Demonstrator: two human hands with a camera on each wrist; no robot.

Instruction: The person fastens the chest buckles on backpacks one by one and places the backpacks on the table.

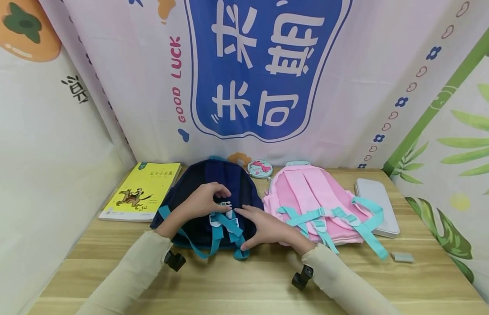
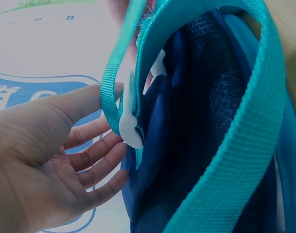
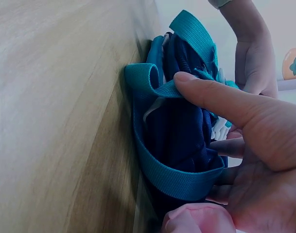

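A navy backpack (image 1: 197,175) lies on the table, its straps upward. My left hand (image 1: 198,202) hovers over its middle, near a white buckle (image 1: 226,204). In the left wrist view, that thumb touches a loop of teal webbing (image 2: 110,92) beside a white strap adjuster (image 2: 130,130); the other fingers are spread and loosely bent. My right hand (image 1: 264,225) is at the backpack's right side. Its thumb (image 3: 199,90) rests against a teal strap (image 3: 179,182) in the right wrist view, and its other fingertips are near the white buckle, partly hidden.
To the right lies a pink backpack (image 1: 291,183) with teal straps, overlapping a white flat case (image 1: 376,205). A yellow book (image 1: 149,192) is at the left, and a round pouch (image 1: 260,169) sits between the backpacks. A small grey object (image 1: 402,257) lies near the right edge.
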